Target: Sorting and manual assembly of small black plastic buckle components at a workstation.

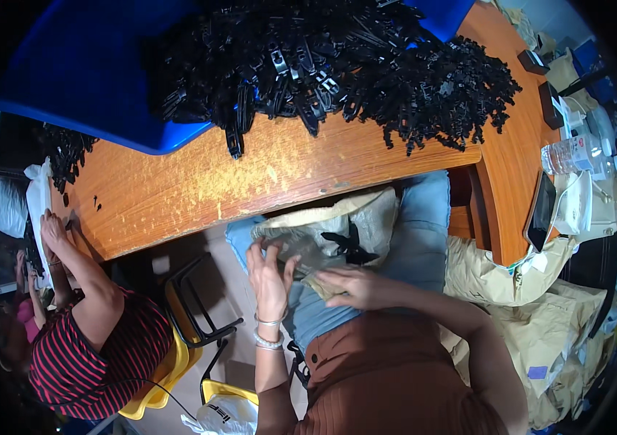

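Note:
On my lap lies an opened bag (381,210) with a pale tan rim and a cloudy plastic lining. A few black plastic pieces (352,245) lie inside it. My left hand (271,279), with bracelets at the wrist, is over the bag's left side. Its fingers are apart and slightly curled, with nothing seen in them. At the bag's near edge my right hand (355,286) is closed on the tan rim, fingers pointing left. Its thumb is partly hidden. A large heap of black plastic clip-like parts (308,65) covers the far part of the table.
The wooden table (250,185) spans the view, with a blue tray (91,87) at its far left. At right are a water bottle (576,156), a phone (542,210) and brown paper sacks (540,326). A co-worker in stripes (105,355) sits left, near a chair (199,304).

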{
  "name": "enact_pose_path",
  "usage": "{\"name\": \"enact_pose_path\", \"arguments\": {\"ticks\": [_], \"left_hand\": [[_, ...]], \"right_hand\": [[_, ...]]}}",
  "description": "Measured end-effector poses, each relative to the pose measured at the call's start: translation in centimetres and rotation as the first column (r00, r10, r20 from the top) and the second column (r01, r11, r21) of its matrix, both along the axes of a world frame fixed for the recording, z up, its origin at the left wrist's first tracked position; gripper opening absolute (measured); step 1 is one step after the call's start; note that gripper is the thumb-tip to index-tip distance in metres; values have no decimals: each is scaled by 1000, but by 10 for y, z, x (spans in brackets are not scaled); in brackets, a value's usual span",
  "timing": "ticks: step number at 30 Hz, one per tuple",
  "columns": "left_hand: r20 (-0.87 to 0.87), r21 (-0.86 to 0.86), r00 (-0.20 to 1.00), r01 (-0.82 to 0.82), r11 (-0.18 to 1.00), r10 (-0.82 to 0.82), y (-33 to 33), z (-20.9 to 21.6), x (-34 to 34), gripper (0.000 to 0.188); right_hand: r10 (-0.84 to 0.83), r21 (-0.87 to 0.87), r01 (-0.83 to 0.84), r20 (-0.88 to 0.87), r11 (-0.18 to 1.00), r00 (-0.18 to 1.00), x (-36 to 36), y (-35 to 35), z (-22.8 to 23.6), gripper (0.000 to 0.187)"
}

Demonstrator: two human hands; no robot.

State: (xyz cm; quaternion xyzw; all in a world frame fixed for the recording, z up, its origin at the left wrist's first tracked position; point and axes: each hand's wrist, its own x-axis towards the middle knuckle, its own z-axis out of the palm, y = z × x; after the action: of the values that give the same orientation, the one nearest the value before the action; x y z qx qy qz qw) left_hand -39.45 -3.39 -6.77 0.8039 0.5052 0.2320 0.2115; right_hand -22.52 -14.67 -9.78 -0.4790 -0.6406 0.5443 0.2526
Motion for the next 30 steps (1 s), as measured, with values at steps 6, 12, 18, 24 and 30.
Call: {"name": "enact_pose_path", "arguments": {"ticks": [6, 12, 18, 24, 30], "left_hand": [[135, -128, 918, 389, 912, -373, -22, -12, 12, 13], [288, 200, 881, 327, 924, -375, 29, 49, 79, 6], [236, 485, 786, 415, 770, -572, 78, 56, 207, 22], [91, 430, 860, 421, 799, -502, 82, 54, 237, 22], [239, 675, 884, 147, 723, -402, 124, 70, 223, 21]], "right_hand": [[-183, 260, 36, 569, 965, 801, 74, -19, 16, 56], [-912, 792, 535, 65, 294, 406, 145, 38, 58, 15], [-986, 850, 503, 97, 153, 135, 152, 81, 67, 19], [-983, 781, 601, 93, 172, 159, 152, 89, 57, 22], [-974, 821, 563, -39, 96, 223, 159, 86, 48, 22]]}}
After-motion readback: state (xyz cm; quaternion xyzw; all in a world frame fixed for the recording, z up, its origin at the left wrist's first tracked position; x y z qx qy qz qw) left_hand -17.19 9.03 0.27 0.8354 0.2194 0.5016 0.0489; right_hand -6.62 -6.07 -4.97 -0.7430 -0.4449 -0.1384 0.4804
